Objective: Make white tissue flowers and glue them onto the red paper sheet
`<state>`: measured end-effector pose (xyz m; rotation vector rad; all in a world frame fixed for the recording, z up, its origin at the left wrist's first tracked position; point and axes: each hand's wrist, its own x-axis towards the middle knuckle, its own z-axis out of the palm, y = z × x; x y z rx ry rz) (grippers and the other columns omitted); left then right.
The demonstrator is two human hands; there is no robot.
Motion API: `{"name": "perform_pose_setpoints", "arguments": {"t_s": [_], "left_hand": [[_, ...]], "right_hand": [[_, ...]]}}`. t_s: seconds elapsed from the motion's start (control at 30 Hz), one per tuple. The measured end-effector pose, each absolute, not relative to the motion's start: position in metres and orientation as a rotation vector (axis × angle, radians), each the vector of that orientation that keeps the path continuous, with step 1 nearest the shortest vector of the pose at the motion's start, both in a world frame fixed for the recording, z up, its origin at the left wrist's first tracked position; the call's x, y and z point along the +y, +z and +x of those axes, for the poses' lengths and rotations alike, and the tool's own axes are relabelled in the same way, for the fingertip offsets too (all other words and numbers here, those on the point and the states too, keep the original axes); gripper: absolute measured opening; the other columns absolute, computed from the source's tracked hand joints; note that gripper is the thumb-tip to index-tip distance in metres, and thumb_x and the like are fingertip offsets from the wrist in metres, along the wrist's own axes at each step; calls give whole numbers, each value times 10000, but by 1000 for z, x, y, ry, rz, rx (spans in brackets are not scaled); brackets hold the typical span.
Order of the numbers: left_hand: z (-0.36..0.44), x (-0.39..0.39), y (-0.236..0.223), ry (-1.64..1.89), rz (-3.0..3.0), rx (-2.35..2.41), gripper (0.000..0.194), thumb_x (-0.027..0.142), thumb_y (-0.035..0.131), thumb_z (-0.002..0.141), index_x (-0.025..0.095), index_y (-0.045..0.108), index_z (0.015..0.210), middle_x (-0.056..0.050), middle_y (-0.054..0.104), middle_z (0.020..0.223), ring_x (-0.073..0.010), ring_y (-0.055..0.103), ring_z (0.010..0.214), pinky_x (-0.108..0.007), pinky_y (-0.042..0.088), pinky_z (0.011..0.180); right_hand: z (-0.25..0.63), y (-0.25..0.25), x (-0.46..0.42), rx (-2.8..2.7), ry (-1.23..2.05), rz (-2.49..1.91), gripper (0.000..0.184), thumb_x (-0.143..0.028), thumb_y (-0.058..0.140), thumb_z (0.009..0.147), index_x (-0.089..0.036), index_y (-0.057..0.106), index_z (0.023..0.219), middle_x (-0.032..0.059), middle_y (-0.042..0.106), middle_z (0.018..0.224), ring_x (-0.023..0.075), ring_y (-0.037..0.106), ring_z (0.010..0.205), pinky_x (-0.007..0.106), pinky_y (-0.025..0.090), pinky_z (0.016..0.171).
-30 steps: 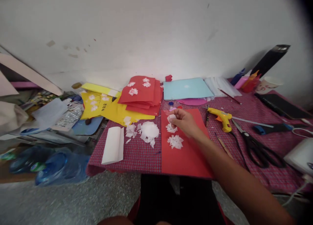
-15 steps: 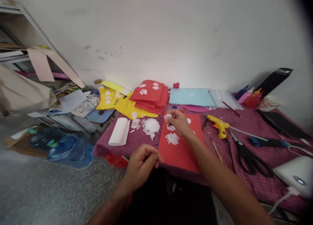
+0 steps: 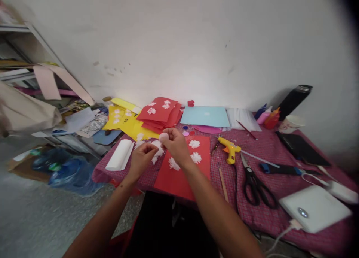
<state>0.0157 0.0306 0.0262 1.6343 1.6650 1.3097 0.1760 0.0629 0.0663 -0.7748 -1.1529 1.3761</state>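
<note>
- Left bare hand (image 3: 142, 157) is now hovering near the right bare hand (image 3: 177, 147), having come up from the table's near edge; the camera view is shifting too.
- Right thumb and fingertips are pinching a small, round, pinkish-white paper piece (image 3: 164, 137), with almost no gap left; they are gripping it lightly, presumably because such thin stuff is creasing easily.
- This piece is sitting up in the air at the far left corner of a flat red paper sheet (image 3: 171, 181), seemingly raised so that both hands are reaching it.
- Left fingertips are nearly meeting; whether anything thin is lying between them, I cannot tell.
- Loose white paper scraps (image 3: 159, 149) are lying just left of the sheet, partly behind the hands, probably to stay within easy reach.
- Ruffled white paper clusters (image 3: 196, 157) are resting apart on the sheet, perhaps spaced so that each is keeping its own room.
- On the right, a yellow plastic glue gun (image 3: 230, 148) is lying with its nozzle towards the sheet, likely kept handy for the right hand.
- Black-handled metal scissors (image 3: 249, 172) are lying beyond it, handles facing the person, which is making them simple to grab.
</note>
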Motion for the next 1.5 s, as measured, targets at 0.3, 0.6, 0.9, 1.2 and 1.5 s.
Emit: {"name": "perform_pose_setpoints", "arguments": {"t_s": [0.3,0.6,0.9,1.2,1.5], "left_hand": [[39,26,27,1157,1444,1370,346,444,736,803,184,760,1030,-62,761,878,-185,681,742,-303,529,731],[90,-36,0,912,630,724,320,305,859,723,145,692,945,-63,720,835,-157,688,707,-273,576,663],[96,-40,-1,1031,623,747,338,279,901,636,147,619,768,-15,697,742,-148,667,638,-265,559,590],[73,-9,7,1063,704,768,349,308,882,657,157,588,769,-15,681,693,-153,678,663,-265,552,615],[89,78,40,1206,743,636,397,261,881,600,173,546,793,9,679,716,-140,689,687,-269,549,670]], "right_hand": [[227,15,30,-1280,1212,-1071,253,-201,581,717,-214,532,965,-72,577,672,129,560,532,236,417,496],[237,30,-42,-1851,756,-1443,524,-114,552,797,-181,531,1316,67,699,954,203,655,831,285,460,698],[233,36,-71,-1895,602,-1474,579,-135,554,841,-152,464,1413,162,662,1246,257,659,1076,385,510,918],[292,37,-58,-1831,349,-1725,346,-211,540,892,-188,570,1236,98,692,1135,187,683,841,332,532,791],[333,10,-36,-2086,33,-2464,314,-158,480,907,-149,620,1188,185,734,1045,290,722,901,335,477,710]]}}
